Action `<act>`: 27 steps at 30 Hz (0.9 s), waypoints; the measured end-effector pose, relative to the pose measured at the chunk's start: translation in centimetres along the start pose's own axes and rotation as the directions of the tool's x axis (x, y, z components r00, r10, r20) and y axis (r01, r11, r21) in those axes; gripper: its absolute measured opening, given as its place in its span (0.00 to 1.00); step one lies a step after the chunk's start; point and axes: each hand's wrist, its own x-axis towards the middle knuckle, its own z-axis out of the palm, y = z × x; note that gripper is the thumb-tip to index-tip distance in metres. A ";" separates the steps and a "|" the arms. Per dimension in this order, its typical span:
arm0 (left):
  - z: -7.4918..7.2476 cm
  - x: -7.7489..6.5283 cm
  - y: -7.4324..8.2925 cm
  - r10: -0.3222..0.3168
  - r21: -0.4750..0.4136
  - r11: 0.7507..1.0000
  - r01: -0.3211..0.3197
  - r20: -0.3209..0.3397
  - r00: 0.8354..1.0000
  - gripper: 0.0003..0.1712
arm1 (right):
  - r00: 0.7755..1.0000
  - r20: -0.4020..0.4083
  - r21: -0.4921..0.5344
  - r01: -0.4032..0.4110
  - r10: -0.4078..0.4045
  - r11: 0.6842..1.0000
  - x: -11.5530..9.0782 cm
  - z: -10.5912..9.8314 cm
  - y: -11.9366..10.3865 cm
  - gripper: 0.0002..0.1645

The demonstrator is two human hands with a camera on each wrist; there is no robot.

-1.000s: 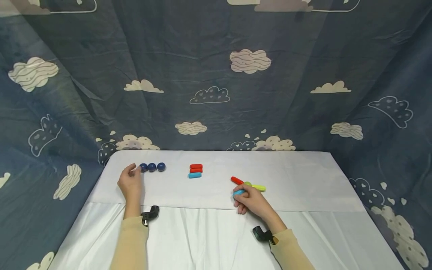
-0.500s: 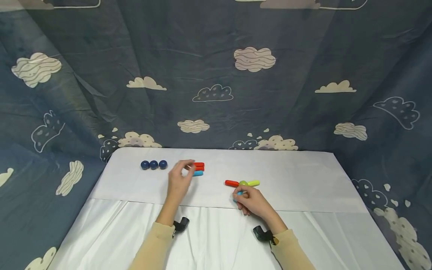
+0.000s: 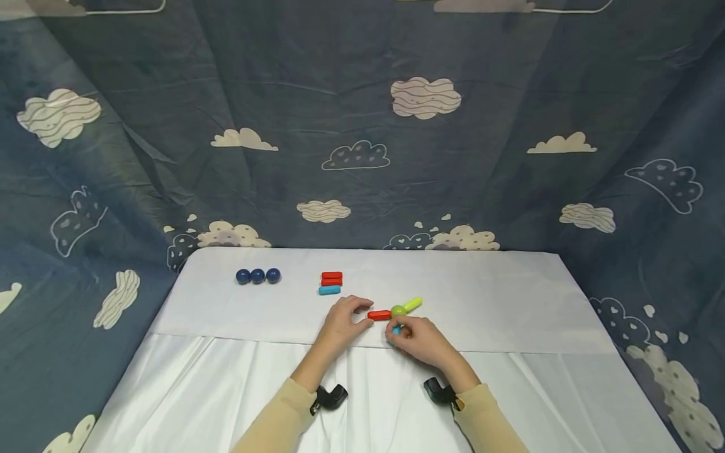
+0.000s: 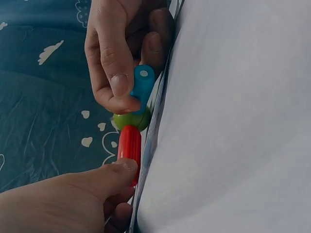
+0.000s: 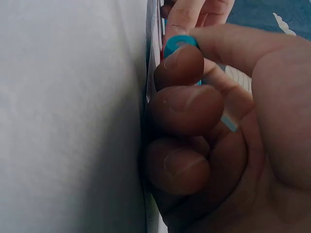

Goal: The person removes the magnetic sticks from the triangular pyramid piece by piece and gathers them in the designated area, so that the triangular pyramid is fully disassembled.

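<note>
My right hand (image 3: 421, 340) pinches a blue stick (image 4: 142, 83) between thumb and fingertips. This stick joins a green ball (image 3: 398, 311), from which a red stick (image 3: 379, 315) and a yellow-green stick (image 3: 413, 304) also stick out. My left hand (image 3: 342, 324) is at the red stick's free end, thumb and index finger apart on either side of it. In the left wrist view the thumb overlaps that end; whether it presses on it I cannot tell. Most of the blue stick is hidden by my right fingers in the head view.
Three dark blue balls (image 3: 257, 276) form a row at the table's back left. Two red sticks (image 3: 331, 279) and another blue stick (image 3: 329, 290) lie stacked side by side near the middle. A white cloth (image 3: 487, 296) covers the table, before a dark cloud-patterned curtain (image 3: 351, 82).
My left hand has come from the dark blue balls, past the loose sticks, to the red stick's end. The joined pieces have turned in my right hand, bringing the red stick nearer the left.
</note>
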 end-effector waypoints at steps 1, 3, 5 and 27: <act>0.1 0.0 0.0 0.007 0.010 1.000 -0.007 0.000 1.000 0.17 | 1.000 0.001 -0.016 0.008 -0.008 1.000 0.0 0.0 0.0 0.04; 0.1 0.1 0.0 0.018 0.022 1.000 -0.018 -0.001 1.000 0.15 | 1.000 0.004 -0.037 0.025 -0.025 0.999 0.0 0.0 0.1 0.03; 0.1 0.2 0.0 0.024 0.032 0.999 -0.024 -0.003 1.000 0.12 | 0.999 0.007 -0.045 0.039 -0.039 0.998 0.0 0.0 0.1 0.02; -0.2 -0.6 0.6 -0.072 -0.068 0.994 0.082 0.141 0.987 0.10 | 0.959 -0.240 0.188 -0.104 0.149 0.977 0.8 -0.3 1.5 0.19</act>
